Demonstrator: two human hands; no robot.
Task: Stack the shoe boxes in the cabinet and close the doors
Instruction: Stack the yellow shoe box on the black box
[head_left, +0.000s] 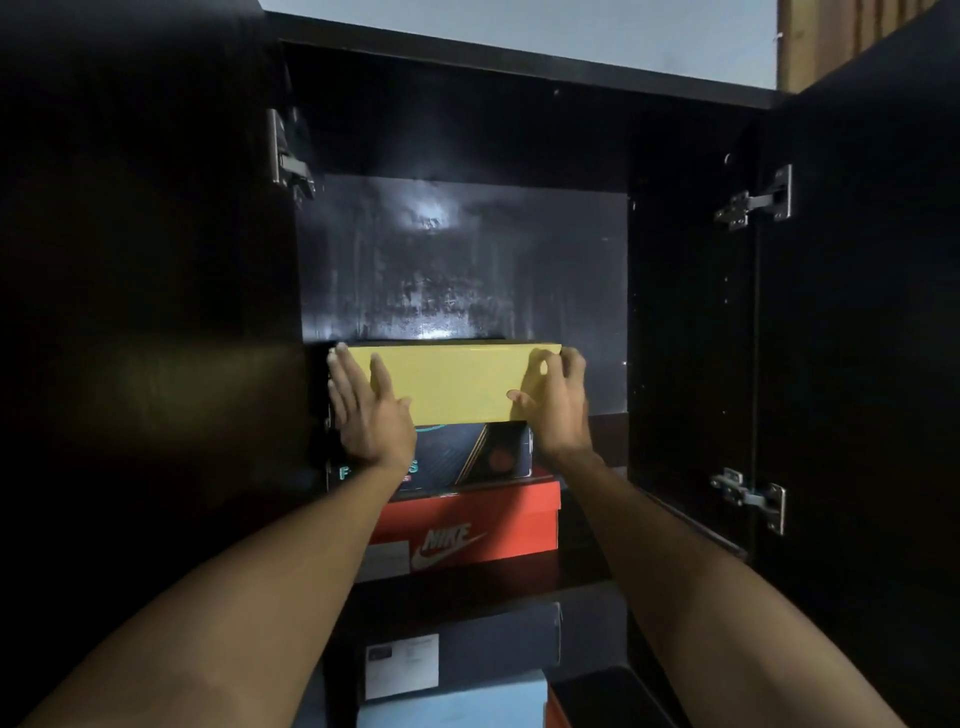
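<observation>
A yellow shoe box (452, 382) sits on top of a stack inside the dark cabinet (467, 260). Under it lies a dark printed box (467, 452), and under that a red Nike box (483, 525) on the shelf. My left hand (366, 410) presses flat against the yellow box's left end, fingers spread. My right hand (556, 400) grips its right end, fingers curled over the corner. Both cabinet doors, the left door (145, 312) and the right door (857, 312), stand wide open.
Below the shelf a dark blue box (467, 639) with a white label rests on a light blue box (457, 701), with an orange-edged box (561, 706) beside them. Metal hinges (758, 200) jut from both doors. Free room remains above the yellow box and to its right.
</observation>
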